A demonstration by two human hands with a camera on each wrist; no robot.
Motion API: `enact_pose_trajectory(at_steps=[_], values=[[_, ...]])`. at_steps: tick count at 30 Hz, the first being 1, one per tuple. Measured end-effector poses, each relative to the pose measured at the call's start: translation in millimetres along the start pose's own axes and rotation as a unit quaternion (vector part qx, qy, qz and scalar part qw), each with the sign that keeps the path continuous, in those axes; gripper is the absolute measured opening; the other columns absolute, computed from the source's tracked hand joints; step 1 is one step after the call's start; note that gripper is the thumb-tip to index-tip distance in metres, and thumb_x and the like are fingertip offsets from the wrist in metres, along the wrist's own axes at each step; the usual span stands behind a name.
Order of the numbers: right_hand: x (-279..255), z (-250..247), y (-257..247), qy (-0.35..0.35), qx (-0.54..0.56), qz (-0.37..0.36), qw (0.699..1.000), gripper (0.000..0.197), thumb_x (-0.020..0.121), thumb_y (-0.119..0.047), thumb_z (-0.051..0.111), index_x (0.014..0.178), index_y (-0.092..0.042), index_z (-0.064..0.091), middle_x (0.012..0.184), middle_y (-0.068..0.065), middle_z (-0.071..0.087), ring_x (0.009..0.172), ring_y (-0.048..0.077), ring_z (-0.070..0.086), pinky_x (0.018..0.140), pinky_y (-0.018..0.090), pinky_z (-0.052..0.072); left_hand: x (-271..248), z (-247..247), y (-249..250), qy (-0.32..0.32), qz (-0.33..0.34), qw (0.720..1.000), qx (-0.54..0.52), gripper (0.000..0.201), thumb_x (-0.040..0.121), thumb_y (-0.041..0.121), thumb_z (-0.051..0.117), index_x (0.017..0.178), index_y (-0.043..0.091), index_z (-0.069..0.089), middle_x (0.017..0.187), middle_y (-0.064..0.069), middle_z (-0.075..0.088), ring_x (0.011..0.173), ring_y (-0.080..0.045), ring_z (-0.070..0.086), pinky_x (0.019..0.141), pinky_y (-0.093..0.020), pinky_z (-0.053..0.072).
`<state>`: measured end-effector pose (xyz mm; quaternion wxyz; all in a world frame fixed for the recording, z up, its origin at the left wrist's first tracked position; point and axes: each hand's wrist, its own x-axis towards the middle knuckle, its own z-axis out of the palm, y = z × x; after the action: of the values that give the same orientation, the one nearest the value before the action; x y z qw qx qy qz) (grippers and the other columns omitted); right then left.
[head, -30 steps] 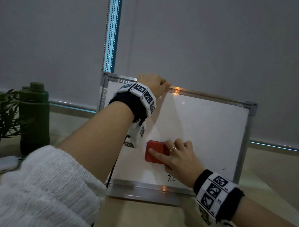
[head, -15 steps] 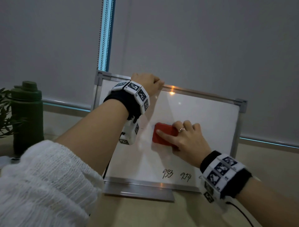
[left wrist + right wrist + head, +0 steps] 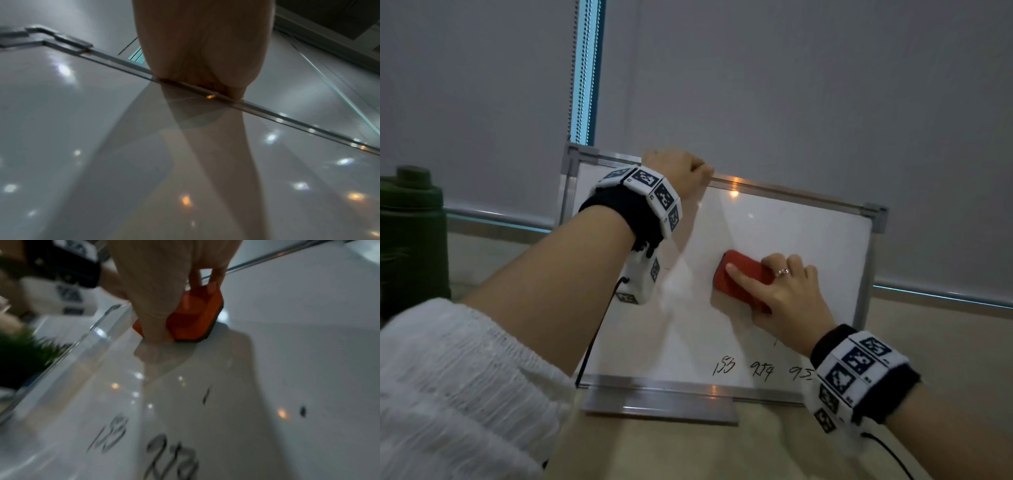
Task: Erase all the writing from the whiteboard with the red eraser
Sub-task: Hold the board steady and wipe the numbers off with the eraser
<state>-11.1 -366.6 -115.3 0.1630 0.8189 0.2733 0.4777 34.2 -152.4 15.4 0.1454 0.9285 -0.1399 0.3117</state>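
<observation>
A framed whiteboard (image 3: pixel 808 236) stands tilted on the table, leaning back toward the blind. My left hand (image 3: pixel 676 169) grips its top edge (image 3: pixel 267 112) near the left corner, fingers curled over the frame. My right hand (image 3: pixel 787 291) holds the red eraser (image 3: pixel 739 274) flat against the middle of the board, thumb along its lower side and fingers over the top (image 3: pixel 195 318). Black handwritten numbers (image 3: pixel 760 370) run along the bottom of the board, below the eraser (image 3: pixel 170 454). Two small stray marks (image 3: pixel 206 395) sit just above them.
A dark green bottle (image 3: pixel 410 236) stands at the far left, with a green plant (image 3: pixel 22 353) near it. A metal base strip (image 3: pixel 661 407) supports the board on the beige table. Grey roller blinds with a bead chain (image 3: pixel 571 68) fill the background.
My right hand carried the eraser up from the lower part of the board to its middle, uncovering the row of numbers. The first number's left part looks partly wiped. My left hand kept its hold.
</observation>
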Motion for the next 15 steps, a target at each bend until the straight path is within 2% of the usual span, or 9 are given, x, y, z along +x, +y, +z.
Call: enact_pose_trajectory(at_steps=[2,4,5,7,9,10,13,14,15], values=[[-21.8,13.0,-15.5,-0.034,0.001,-0.094,0.995,0.075,0.053,-0.023,0.07,0.122,-0.038,0.045,0.093,0.007,0.046,0.074,0.022,0.035,0.057,0.036,0.038,0.4,-1.1,0.4,0.0,0.001,1.0,0.001,0.042,0.097,0.038,0.03,0.109,0.019,0.066,0.11,-0.012,0.066,0.109,-0.028,0.057,0.101,-0.035,0.03],[-44.5,20.6,-26.3,-0.088,-0.009,-0.223,0.971,0.058,0.063,-0.025,0.065,0.116,-0.046,0.052,0.091,0.001,0.053,0.073,0.019,0.036,0.058,0.032,0.038,0.0,-3.1,0.1,-0.003,0.002,1.0,0.0,0.042,0.097,0.038,0.029,0.108,0.019,0.065,0.11,-0.012,0.066,0.109,-0.028,0.057,0.102,-0.035,0.028],[-49.2,20.7,-24.9,-0.105,-0.015,-0.265,0.958,0.054,0.066,-0.027,0.066,0.113,-0.049,0.055,0.09,-0.002,0.057,0.072,0.019,0.04,0.058,0.03,0.039,-0.5,-4.1,0.3,-0.003,0.004,1.0,0.001,0.043,0.097,0.038,0.029,0.108,0.019,0.066,0.109,-0.012,0.066,0.108,-0.029,0.057,0.102,-0.036,0.028],[-42.9,16.3,-13.1,-0.11,-0.022,-0.305,0.946,0.057,0.063,-0.028,0.073,0.112,-0.052,0.056,0.089,-0.004,0.06,0.07,0.017,0.046,0.058,0.03,0.042,-1.8,-5.1,1.3,0.0,0.007,1.0,0.006,0.044,0.097,0.038,0.029,0.109,0.019,0.066,0.109,-0.012,0.066,0.108,-0.028,0.056,0.101,-0.036,0.028],[-28.2,7.0,0.5,-0.084,-0.028,-0.289,0.953,0.063,0.058,-0.026,0.076,0.113,-0.049,0.056,0.091,-0.002,0.059,0.074,0.018,0.044,0.059,0.034,0.043,-2.5,-3.6,1.8,-0.004,0.007,1.0,0.008,0.043,0.098,0.037,0.029,0.109,0.019,0.066,0.108,-0.011,0.066,0.107,-0.028,0.056,0.101,-0.036,0.028],[-21.4,2.8,7.8,-0.064,-0.031,-0.256,0.964,0.067,0.056,-0.024,0.076,0.115,-0.046,0.055,0.093,0.001,0.058,0.076,0.02,0.041,0.06,0.036,0.043,-2.5,-2.8,1.6,-0.003,0.007,1.0,0.007,0.043,0.097,0.037,0.029,0.109,0.019,0.066,0.105,-0.011,0.066,0.107,-0.028,0.057,0.101,-0.036,0.029],[-13.8,-1.5,18.0,-0.019,-0.038,-0.097,0.994,0.078,0.051,-0.022,0.077,0.121,-0.039,0.045,0.099,0.006,0.045,0.077,0.023,0.034,0.061,0.038,0.039,-0.6,-1.6,0.6,0.002,0.007,1.0,0.007,0.043,0.097,0.037,0.029,0.109,0.019,0.066,0.103,-0.01,0.065,0.106,-0.028,0.057,0.1,-0.035,0.031],[-17.8,1.9,14.8,-0.011,-0.034,-0.069,0.997,0.077,0.053,-0.021,0.074,0.121,-0.039,0.043,0.1,0.005,0.042,0.078,0.023,0.034,0.062,0.038,0.037,0.4,-0.9,-0.1,0.002,0.007,1.0,0.007,0.043,0.097,0.036,0.029,0.109,0.018,0.066,0.106,-0.011,0.066,0.106,-0.027,0.057,0.1,-0.035,0.031],[-24.5,6.6,9.1,-0.015,-0.026,-0.071,0.997,0.071,0.058,-0.021,0.068,0.121,-0.04,0.043,0.099,0.004,0.042,0.077,0.022,0.034,0.064,0.036,0.034,1.3,-0.2,-0.5,0.002,0.008,1.0,0.005,0.043,0.097,0.037,0.029,0.108,0.018,0.066,0.108,-0.011,0.066,0.107,-0.027,0.056,0.101,-0.036,0.03]])
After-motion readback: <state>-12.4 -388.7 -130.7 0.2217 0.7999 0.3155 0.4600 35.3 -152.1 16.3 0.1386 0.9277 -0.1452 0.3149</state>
